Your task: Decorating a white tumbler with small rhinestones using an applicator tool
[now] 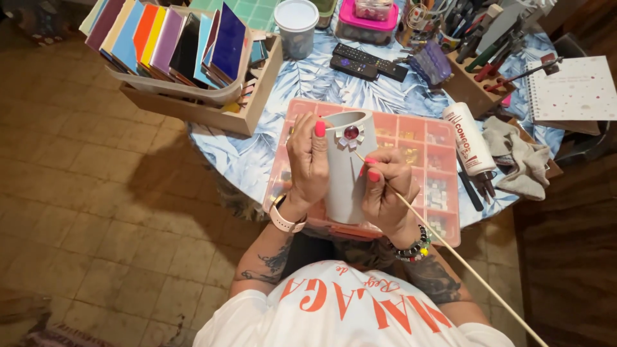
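The left hand (308,160) wraps around a pale grey cylinder (347,168), thumb on its upper rim, holding it upright over a pink compartment tray (443,168) near the table's near edge. The right hand (384,187) pinches a long thin wooden stick (463,260), its tip at a silver flower-shaped ornament with 1 red stone (351,135) on the cylinder's front. The stick's far end runs out of view at the lower right. The tray's small contents are too tiny to identify, and the hands hide its middle compartments. To the right lie a white glue bottle (469,138) and a crumpled cloth (524,160); far left, a wooden box of coloured tiles (186,51), partly cut off.
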